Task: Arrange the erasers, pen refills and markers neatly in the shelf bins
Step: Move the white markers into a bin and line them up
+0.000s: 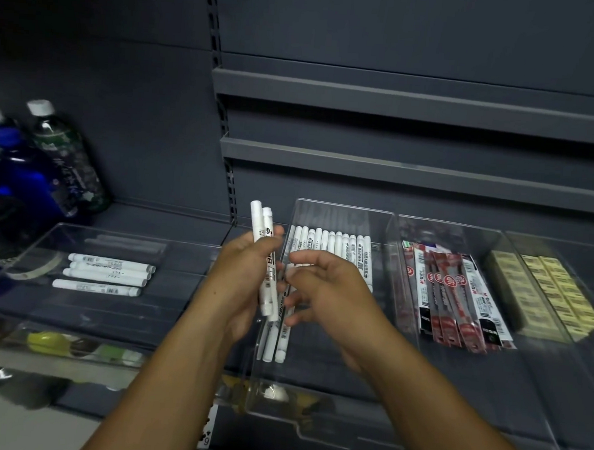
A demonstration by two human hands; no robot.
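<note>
My left hand (241, 273) grips two white markers (261, 229) upright, just left of a clear bin (386, 231). That bin holds a row of white markers (333, 245) at the back and a few more (275, 342) near its left wall. My right hand (329, 290) hovers over the bin with loosely curled fingers, close to the held markers; whether it touches them I cannot tell. Several white markers (105, 274) lie in a clear tray (41, 238) at the left. Red pen refill packs (455, 299) fill the bin to the right, and yellow erasers (543, 294) the far right bin.
Dark bottles with white caps (61, 152) stand at the back left of the shelf. A roll of tape (34, 269) lies in the left tray. Grey shelf rails (420, 100) run above the bins. A lower shelf holds blurred items (48, 342).
</note>
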